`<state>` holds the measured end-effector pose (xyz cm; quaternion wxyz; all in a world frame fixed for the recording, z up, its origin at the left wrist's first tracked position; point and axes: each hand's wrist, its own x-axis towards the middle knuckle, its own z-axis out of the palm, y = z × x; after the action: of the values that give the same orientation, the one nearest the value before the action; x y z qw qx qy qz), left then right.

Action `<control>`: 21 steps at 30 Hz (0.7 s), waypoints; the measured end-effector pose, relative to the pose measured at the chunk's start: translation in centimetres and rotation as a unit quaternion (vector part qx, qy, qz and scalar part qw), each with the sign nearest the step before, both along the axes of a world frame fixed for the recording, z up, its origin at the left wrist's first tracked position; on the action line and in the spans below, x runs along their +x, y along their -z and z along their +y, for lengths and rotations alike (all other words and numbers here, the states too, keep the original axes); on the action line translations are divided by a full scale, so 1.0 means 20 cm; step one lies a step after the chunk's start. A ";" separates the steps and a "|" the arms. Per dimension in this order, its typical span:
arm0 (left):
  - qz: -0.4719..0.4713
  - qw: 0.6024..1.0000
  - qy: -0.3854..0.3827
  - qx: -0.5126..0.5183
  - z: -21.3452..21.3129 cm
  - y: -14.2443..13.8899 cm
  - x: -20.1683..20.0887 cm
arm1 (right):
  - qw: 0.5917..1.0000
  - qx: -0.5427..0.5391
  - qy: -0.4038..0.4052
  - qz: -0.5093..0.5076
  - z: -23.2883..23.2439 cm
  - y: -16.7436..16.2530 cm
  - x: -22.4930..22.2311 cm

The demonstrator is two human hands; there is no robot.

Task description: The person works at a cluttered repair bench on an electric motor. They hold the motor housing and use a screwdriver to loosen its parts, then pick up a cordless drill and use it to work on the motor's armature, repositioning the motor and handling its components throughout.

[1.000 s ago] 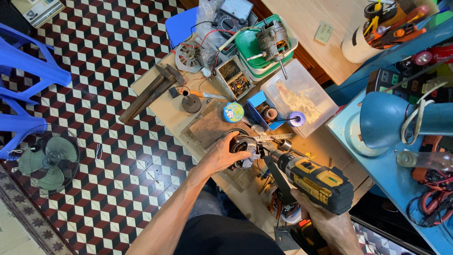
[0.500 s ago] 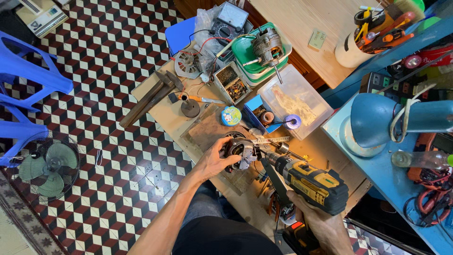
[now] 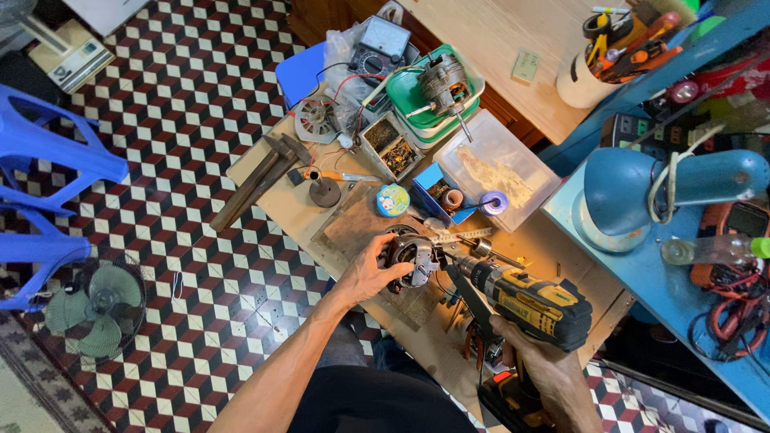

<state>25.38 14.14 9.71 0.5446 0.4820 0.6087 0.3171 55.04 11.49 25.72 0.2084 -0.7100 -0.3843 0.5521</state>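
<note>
Now: drill at the motor, near edge of tabletop

Left hand [image 3: 370, 277] cupped over a small electric motor [image 3: 411, 255], fingers curled round its housing, close to the near edge of the tabletop [image 3: 301, 212]. Right hand [image 3: 539, 370] closed round the grip of a yellow-and-black cordless drill [image 3: 529, 301], bit pointing at the motor. Crowded far side: green tray [image 3: 417, 112], clear plastic box [image 3: 497, 168], parts box [image 3: 389, 146]. Hammer [image 3: 257, 183] lies at the left edge. Little bare wood around the motor; tiled floor [image 3: 184, 104] open beyond the left edge.

checkered floor [image 3: 184, 104], blue chairs [image 3: 48, 160]
</note>
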 end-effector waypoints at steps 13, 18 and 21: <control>-0.029 0.999 0.020 0.014 0.00 -0.08 -0.01 | 0.996 -0.011 0.083 -0.030 -0.11 -0.03 -0.12; -0.015 1.000 0.022 -0.010 0.01 -0.11 -0.01 | 0.993 -0.020 0.113 -0.035 -0.17 -0.04 -0.14; -0.003 1.000 0.021 -0.009 0.00 -0.11 -0.01 | 0.993 0.028 0.109 -0.028 -0.24 -0.03 -0.15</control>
<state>25.15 14.21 11.99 0.5576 0.4882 0.5997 0.3017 52.08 6.68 26.40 0.2762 -0.7570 -0.3255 0.4947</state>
